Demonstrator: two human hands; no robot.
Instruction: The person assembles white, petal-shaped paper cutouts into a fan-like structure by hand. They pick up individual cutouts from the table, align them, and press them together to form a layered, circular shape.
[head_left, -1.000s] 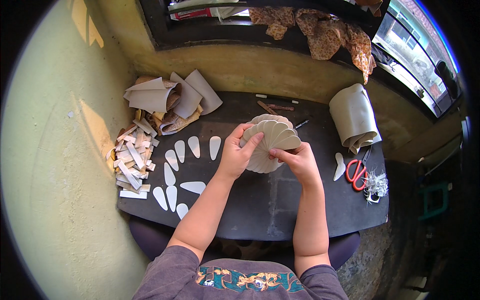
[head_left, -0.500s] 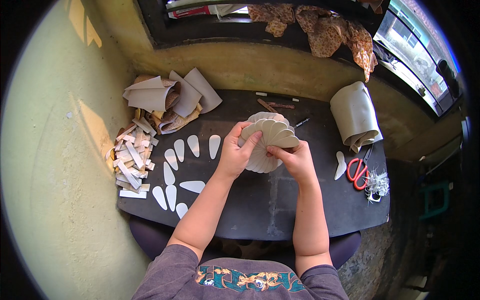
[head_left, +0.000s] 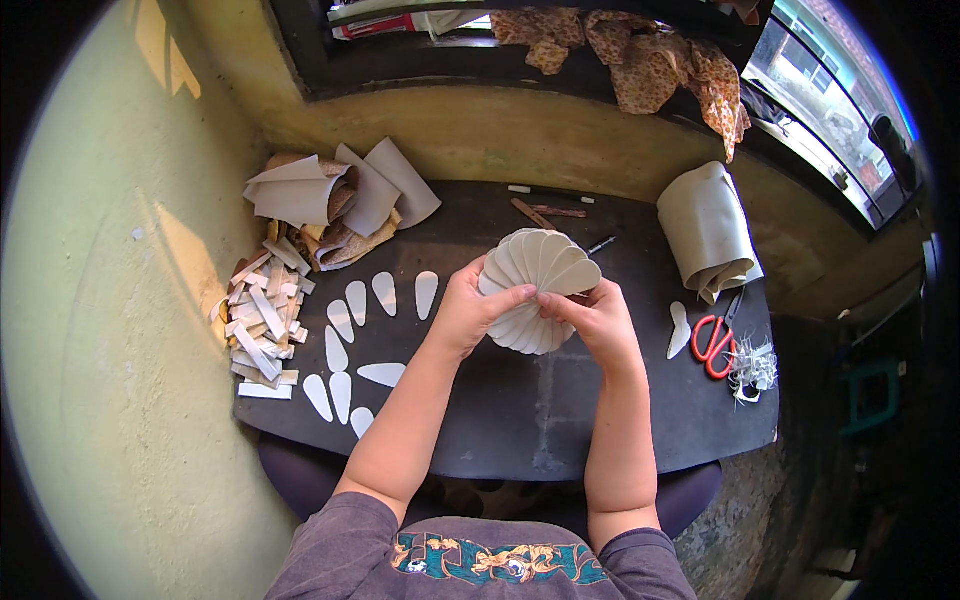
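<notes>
Between my hands, above the middle of the dark table, is a round flower shape of overlapping white teardrop petals (head_left: 528, 262). My left hand (head_left: 478, 305) grips its left side, with the thumb reaching in to the center. On the right, my right hand (head_left: 598, 318) pinches near the center, thumb meeting the other thumb there. The fingers behind the petals are hidden. Several loose white teardrop pieces (head_left: 385, 293) lie in a curve on the table to the left, some of them beside my left forearm.
A heap of pale strips (head_left: 262, 325) and folded sheets (head_left: 300, 190) sit at the table's left. At the right are a rolled grey sheet (head_left: 705, 225), red-handled scissors (head_left: 712, 345), a shredded white bundle (head_left: 753, 368) and a white cutout (head_left: 678, 330). A pen (head_left: 602, 244) lies behind the petals.
The fanned petals have turned flatter and rounder to view. My left thumb has slid inward to the center, beside my right thumb.
</notes>
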